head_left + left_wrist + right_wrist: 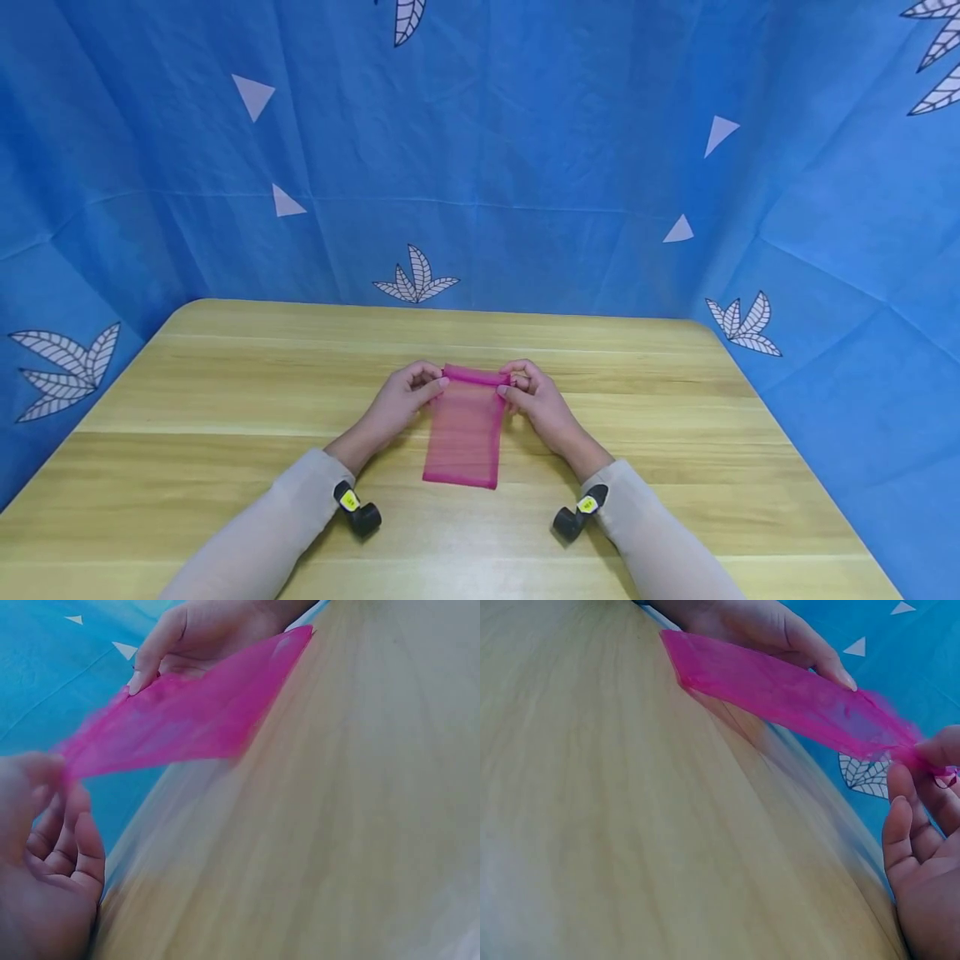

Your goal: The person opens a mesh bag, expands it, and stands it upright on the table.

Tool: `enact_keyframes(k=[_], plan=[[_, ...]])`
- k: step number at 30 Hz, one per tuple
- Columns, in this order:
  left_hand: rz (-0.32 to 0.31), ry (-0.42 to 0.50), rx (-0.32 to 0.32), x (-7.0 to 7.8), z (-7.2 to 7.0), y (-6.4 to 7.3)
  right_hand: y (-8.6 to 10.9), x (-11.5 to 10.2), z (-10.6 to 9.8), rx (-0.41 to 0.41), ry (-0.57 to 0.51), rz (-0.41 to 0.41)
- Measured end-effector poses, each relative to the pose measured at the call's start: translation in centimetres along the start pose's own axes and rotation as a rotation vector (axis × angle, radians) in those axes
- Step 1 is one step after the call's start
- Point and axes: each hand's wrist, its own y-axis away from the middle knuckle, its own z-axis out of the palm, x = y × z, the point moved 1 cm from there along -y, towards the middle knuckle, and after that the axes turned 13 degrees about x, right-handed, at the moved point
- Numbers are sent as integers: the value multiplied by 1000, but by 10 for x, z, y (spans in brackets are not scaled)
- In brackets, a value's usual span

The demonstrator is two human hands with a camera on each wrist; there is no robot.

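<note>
A sheer magenta organza pouch [465,433] is stretched between the two hands, its gathered top band toward the back of the table. At its upper left corner the left hand [405,397] pinches the band between thumb and fingers. The right hand [542,403] pinches the upper right corner the same way. In the left wrist view the pouch [202,720] slopes from the raised top edge down to its bottom edge near the tabletop. A small dark loop of cord [946,780] shows beside the right thumb in the right wrist view.
A light wood-grain table [247,367] lies under both arms. Behind it and at its sides hangs a blue curtain [480,150] with white leaf and triangle prints. Small black cameras [364,518] are strapped over the pale sleeves [251,533].
</note>
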Motion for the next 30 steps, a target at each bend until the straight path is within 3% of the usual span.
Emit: enact_keyframes(k=[4,10,18,25,30], plan=[[-11,35,-4,0,-1,-1,0,1,0,-17,15,-3],[-16,-21,-10,0,-1,1,0,1,1,-30,42,6],[10,-34,-9,2,0,2,0,-3,1,73,121,53],[27,-39,12,3,1,0,-3,-4,2,107,62,45],[5,-45,4,2,1,1,-2,-2,2,118,30,54]])
